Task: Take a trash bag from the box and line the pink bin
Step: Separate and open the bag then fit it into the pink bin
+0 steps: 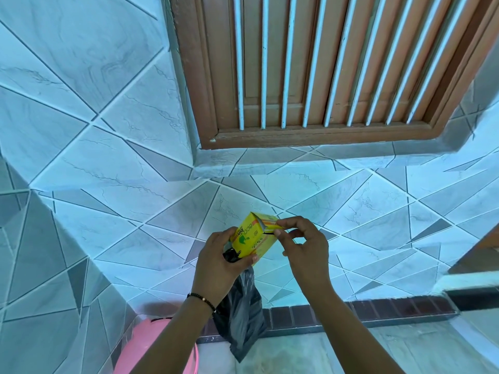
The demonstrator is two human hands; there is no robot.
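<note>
Box [256, 237] of yellow card is held in front of the tiled wall [108, 157], left hand [224, 263] curled round its lower end, right hand [302, 247] pinching the top flap. Trash bag [240, 314] — thin dark film, limp, near weightless — hangs from under the left hand, above the floor. Judged slippery and easily torn; best taken at its top edge, fingers [280, 228] spread inside the mouth. Pink bin [156, 346] stands below left, unlined.
</note>
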